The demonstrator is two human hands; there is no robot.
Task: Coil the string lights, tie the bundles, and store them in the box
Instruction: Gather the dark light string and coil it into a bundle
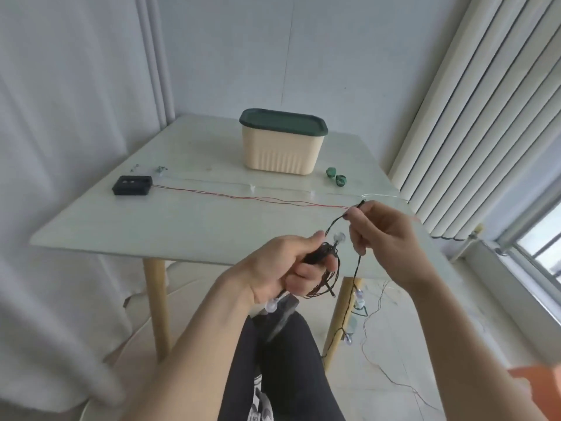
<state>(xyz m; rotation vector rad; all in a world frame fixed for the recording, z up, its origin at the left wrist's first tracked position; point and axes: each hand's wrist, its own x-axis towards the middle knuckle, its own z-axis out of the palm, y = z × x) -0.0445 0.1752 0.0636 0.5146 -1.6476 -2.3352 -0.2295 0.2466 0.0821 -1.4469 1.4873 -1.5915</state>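
**Pale table by the blinds, dark string lights in both hands**

Head view: a pale marble-look table (188,220) on wooden legs stands in a corner, white curtains to the left and vertical blinds (473,123) to the right. Toward its far edge sits a cream ribbed box (280,153), its dark green lid (283,122) on. Just right of the box lie two small green rolls (335,176). At the table's left rests a black battery case (132,185); thin red wires (249,198) run from it across the top toward the right hand.

In front of the near edge, the left hand (288,265) grips a coiled bundle of dark string lights (323,268), fingers curled round it, loops hanging below the fist and a clear bulb by the thumb. The right hand (382,235) pinches the dark strand just beside the bundle, thumb and forefinger together on the wire. From there the strand drops past the table edge to the floor, carrying more clear bulbs.
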